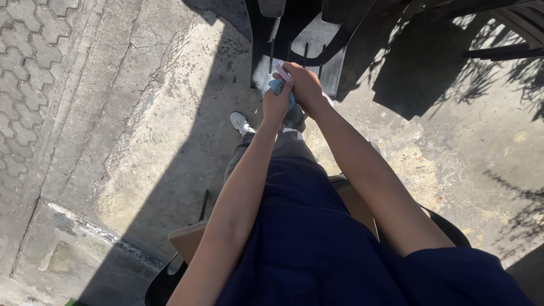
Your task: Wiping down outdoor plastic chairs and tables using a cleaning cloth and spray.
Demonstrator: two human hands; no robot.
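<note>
Both my arms reach forward over my lap, and the hands meet above my knees. My left hand point(276, 104) is closed around a crumpled blue cloth point(277, 86). My right hand point(306, 84) sits just beyond it, fingers closed on a small pale pink flat object point(281, 72) that sticks out toward the upper left. The two hands touch each other. Most of the cloth and of the pink object is hidden by my fingers.
I sit on a dark chair with a tan board point(187, 238) under me, in a dark blue garment point(317, 249). A grey shoe point(242, 123) rests on cracked concrete point(141, 141). A black plastic chair point(300, 39) stands ahead; paving stones point(28, 68) lie at the left.
</note>
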